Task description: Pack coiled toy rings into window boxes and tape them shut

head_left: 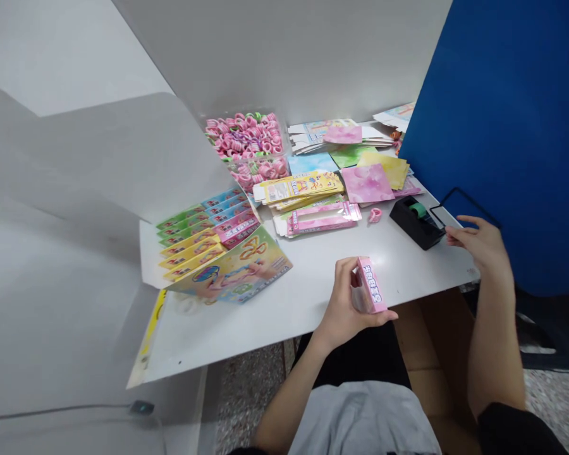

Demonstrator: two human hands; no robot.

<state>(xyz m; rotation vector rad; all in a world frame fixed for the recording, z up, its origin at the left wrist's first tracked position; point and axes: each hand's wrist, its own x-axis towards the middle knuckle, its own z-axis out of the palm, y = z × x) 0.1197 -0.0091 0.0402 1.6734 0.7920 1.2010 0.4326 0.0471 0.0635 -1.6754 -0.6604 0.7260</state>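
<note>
The left hand clamps a pink box at the table's near edge, partly hiding it; its lettering is illegible. Rightward, the right hand is by the tape dispenser; I cannot tell whether it pinches anything.

Left hand held a small pink box, right hand at the tape dispenser

On my feed, the box sat between thumb and fingers by the near edge of the table. Clocking from it, I had the black dispenser at about one; the fingertips were close to its right end, though I couldn't tell whether they pinched tape. A loose pink ring lay at twelve, stacked cartons near eleven, a clear tub of rings between ten and eleven, and a display box between nine and ten.
</note>
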